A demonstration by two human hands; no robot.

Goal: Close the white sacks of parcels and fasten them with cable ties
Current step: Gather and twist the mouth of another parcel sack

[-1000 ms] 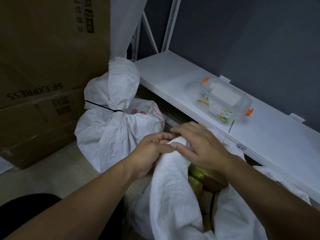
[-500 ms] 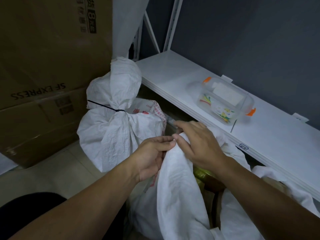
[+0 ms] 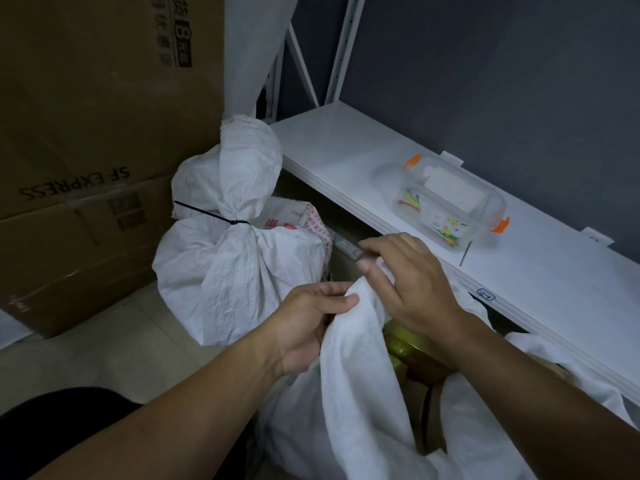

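An open white woven sack stands in front of me, with yellowish parcels showing inside its mouth. My left hand grips the gathered rim of this sack from the left. My right hand holds the same bunch of fabric from the right, thumb pressed on the fold. Behind it on the floor stands a second white sack, its neck closed with a black cable tie.
Stacked cardboard boxes fill the left side. A white shelf runs along the right, carrying a clear plastic box with orange clips. A red-printed bag lies behind the tied sack. Pale tiled floor lies at the lower left.
Both hands have stayed on the sack's rim and bunched the fabric tighter. My right hand shifted slightly up and back, and my left thumb now lies over the fold.
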